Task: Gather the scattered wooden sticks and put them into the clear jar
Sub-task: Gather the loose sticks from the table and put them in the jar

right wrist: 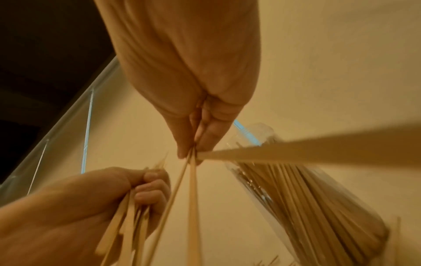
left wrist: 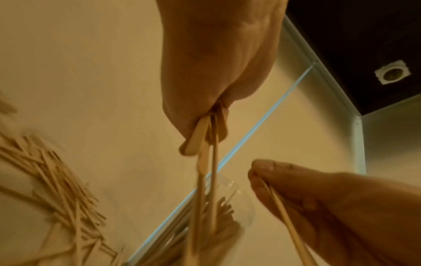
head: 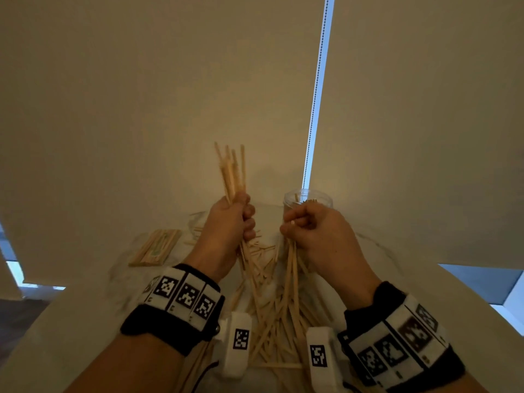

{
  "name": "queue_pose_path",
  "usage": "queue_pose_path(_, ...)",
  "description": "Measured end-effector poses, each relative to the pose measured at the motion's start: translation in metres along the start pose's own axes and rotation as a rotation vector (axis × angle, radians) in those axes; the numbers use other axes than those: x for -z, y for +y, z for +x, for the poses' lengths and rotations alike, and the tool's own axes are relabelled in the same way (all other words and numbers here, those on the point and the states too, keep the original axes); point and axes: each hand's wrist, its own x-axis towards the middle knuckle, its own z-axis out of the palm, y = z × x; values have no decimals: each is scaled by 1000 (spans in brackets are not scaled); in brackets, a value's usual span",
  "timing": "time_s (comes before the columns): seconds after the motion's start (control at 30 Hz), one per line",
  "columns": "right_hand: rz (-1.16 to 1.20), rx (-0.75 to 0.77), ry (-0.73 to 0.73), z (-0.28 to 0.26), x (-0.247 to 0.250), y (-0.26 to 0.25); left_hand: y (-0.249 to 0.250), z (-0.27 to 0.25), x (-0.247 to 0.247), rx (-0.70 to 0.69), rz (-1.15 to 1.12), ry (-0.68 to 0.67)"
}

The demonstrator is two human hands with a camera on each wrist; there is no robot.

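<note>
Pale blinds with a bead chain (head: 317, 89) behind a light, marbled tabletop (head: 85, 316), all in dim warm light. Clear jar (head: 307, 197) at the far edge, already holding many upright sticks, as seen through its wall in the right-wrist view. Just left of the jar and raised above the table, left hand (head: 231, 222) with fingers curled tight round a bundle of sticks (head: 232, 171), ends fanning up past the fist and down below it. Directly in front of the jar, partly covering it, right hand (head: 314, 231) pinching a smaller bunch (head: 292, 268) between thumb and curled fingers, tips near the jar mouth, tails trailing down toward the table. Nearer than the jar, a loose heap of scattered sticks (head: 272, 313) still on the surface, so the task probably well under way but far from finished. Likely step in hand: feeding the held bunches into the jar. Best done by squaring the ends first, tipping each bunch upright over the mouth, then letting go only once the lower ends are inside the rim. Risks: splayed ends catching on the rim or on sticks already standing inside, and a knock toppling the jar. Left of the jar, a flat wooden-framed tray (head: 156, 246), clear of the path.
</note>
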Motion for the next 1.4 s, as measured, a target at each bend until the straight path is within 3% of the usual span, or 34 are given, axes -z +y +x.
queue_pose_path(0.1,83,63,162,4,8,-2,-9,-19,-13,61,219,-208)
queue_pose_path(0.2,128,85,287,9,15,-7,-10,-34,-26,65,261,-399)
queue_pose_path(0.3,184,106,351,11,22,-12,-15,-41,-39,7,260,-419)
queue_pose_path(0.47,234,34,284,13,29,-13,-23,-43,-49,-90,366,-345)
queue_pose_path(0.57,236,17,253,15,41,-17,-18,-52,-50,-183,512,-438)
queue_pose_path(0.67,169,33,251,17,53,-21,-17,-56,-51,-144,615,-586)
queue_pose_path(0.77,64,73,230,15,58,-21,-19,-57,-53,-111,624,-637)
queue_pose_path(0.9,-80,121,65,9,55,-29,-16,-53,-49,-141,579,-575)
queue_pose_path(1.13,-75,131,-50,2,43,-43,0,-43,-38,-126,415,-562)
queue_pose_path(1.27,50,58,-120,-2,38,-51,16,-32,-30,-182,200,-299)
queue_pose_path(1.33,-120,-2,-316,-5,38,-49,27,-25,-24,-210,16,-166)
queue_pose_path(1.4,-252,-98,-637,-12,33,-47,37,-20,-19,-236,-131,-70)
